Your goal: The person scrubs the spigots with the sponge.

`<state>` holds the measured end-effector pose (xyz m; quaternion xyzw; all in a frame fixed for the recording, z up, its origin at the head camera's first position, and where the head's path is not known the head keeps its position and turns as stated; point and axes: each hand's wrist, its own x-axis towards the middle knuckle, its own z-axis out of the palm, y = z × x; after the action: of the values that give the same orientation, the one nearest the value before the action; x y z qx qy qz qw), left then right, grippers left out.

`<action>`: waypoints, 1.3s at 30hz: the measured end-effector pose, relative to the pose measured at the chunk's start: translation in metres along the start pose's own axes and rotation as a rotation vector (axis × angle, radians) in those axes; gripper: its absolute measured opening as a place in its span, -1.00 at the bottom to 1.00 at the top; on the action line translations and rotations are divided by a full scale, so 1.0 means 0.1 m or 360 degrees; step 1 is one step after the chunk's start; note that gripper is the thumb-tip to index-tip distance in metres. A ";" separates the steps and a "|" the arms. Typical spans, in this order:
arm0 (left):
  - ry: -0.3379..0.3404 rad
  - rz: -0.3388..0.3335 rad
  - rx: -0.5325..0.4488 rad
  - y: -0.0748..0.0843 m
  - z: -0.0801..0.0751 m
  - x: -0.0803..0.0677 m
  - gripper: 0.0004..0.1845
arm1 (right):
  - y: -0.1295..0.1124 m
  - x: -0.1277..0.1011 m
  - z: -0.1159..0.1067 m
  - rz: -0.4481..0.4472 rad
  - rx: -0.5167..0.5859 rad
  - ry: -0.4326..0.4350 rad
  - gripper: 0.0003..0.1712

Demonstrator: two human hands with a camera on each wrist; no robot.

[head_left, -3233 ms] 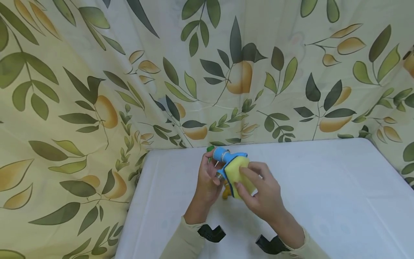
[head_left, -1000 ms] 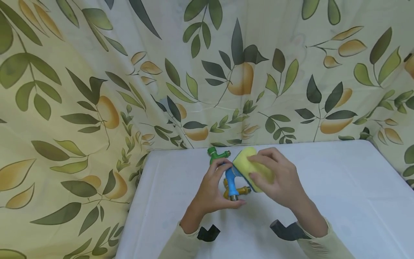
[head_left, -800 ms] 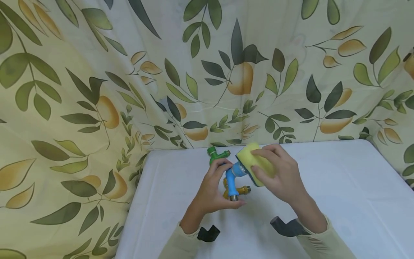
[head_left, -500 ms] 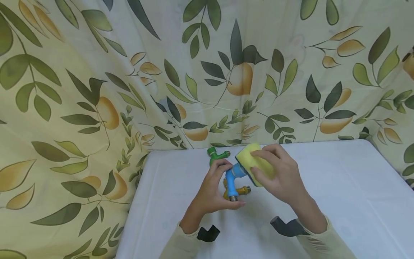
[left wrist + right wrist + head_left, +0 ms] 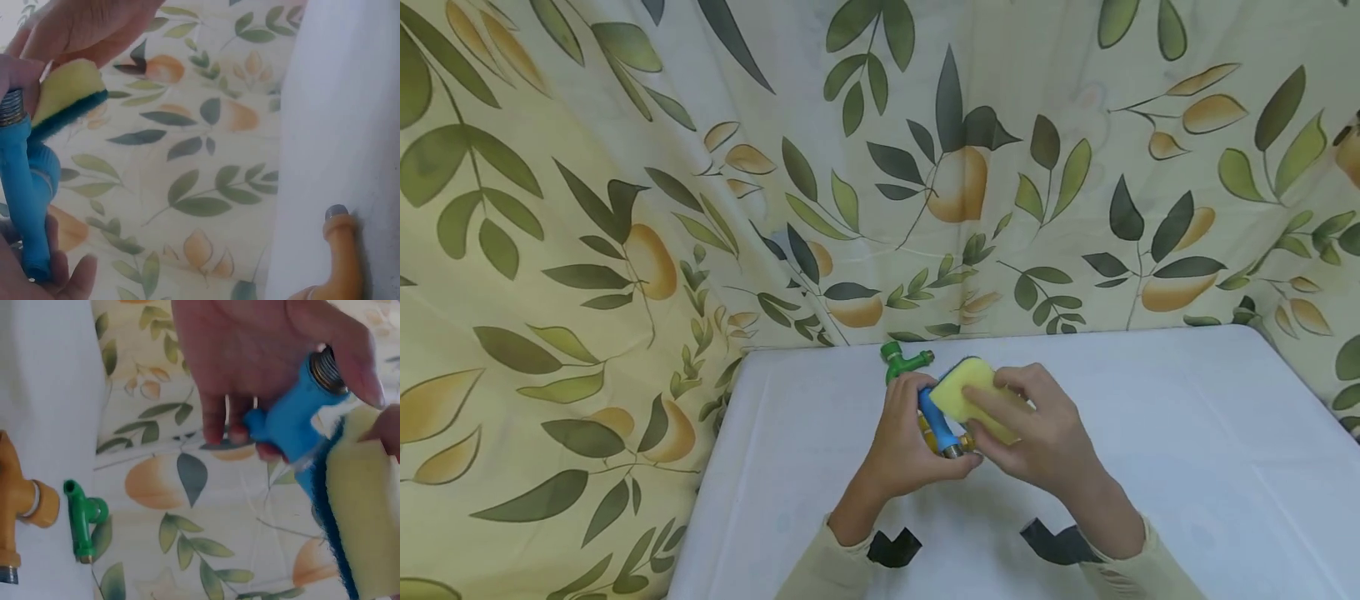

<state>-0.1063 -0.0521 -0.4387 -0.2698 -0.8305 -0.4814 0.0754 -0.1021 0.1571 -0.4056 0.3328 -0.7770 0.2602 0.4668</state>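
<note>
Above the white table (image 5: pixel 1150 433), the green tap (image 5: pixel 901 361) is lying at the far edge. The left hand (image 5: pixel 908 442) is gripping the blue tap (image 5: pixel 934 421), fingers curled round its body. The right hand (image 5: pixel 1037 433) is pressing a yellow sponge (image 5: pixel 958 398) against it, fingers clamped on the sponge. The yellow tap (image 5: pixel 19 506) is lying beneath. Risk: sponge pressure twisting the blue tap from the grip onto the one below.

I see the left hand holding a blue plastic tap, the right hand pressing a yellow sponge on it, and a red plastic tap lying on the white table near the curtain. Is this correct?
Not quite: the tap lying near the curtain is green, not red, as the head view shows. The rest holds: the left hand holds the blue plastic tap, and the right hand presses the yellow sponge on it, above the white table.
</note>
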 end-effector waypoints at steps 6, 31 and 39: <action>0.0183 0.0082 0.0331 0.05 -0.01 0.02 0.05 | -0.03 0.04 0.00 0.0066 -0.0063 0.0036 -0.54; 0.0283 0.0437 0.0979 -0.01 -0.01 0.02 0.44 | -0.19 0.17 0.01 0.0945 0.0242 -0.0290 -0.58; -0.0047 0.0315 0.0507 0.02 -0.05 0.01 -0.40 | -0.15 0.19 -0.04 0.1097 0.0420 -0.0304 -0.63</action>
<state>-0.1069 -0.0551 -0.4335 -0.3419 -0.8667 -0.3300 0.1520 -0.0952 0.1451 -0.3860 0.1319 -0.8432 0.4675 0.2303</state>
